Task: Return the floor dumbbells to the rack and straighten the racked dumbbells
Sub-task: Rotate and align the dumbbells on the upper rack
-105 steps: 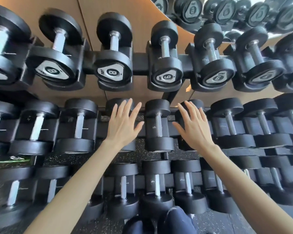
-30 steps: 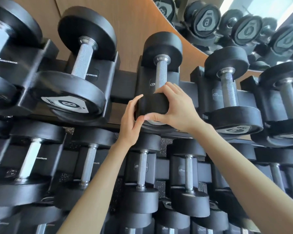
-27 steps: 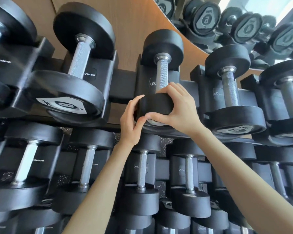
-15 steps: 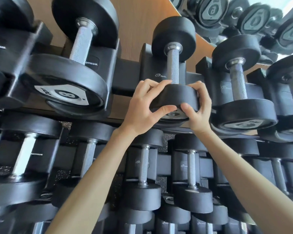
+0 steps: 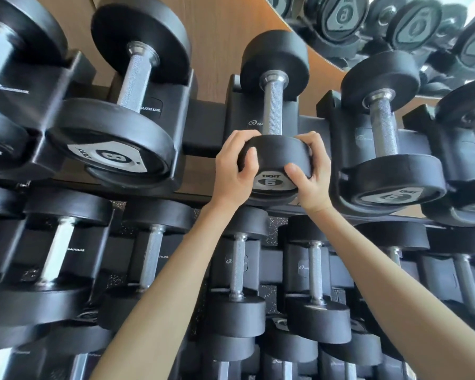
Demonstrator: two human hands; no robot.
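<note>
Both hands clasp the near head of a 6-marked dumbbell on the rack's top row. Left hand and right hand curl fingers around its rim (label facing the camera).

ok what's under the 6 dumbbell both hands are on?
The black rack cradle: its lip shows below the front head of the 6 dumbbell. The left hand and right hand cover the head's sides, so its seating there is hidden. Further down, a lower-row dumbbell.
</note>
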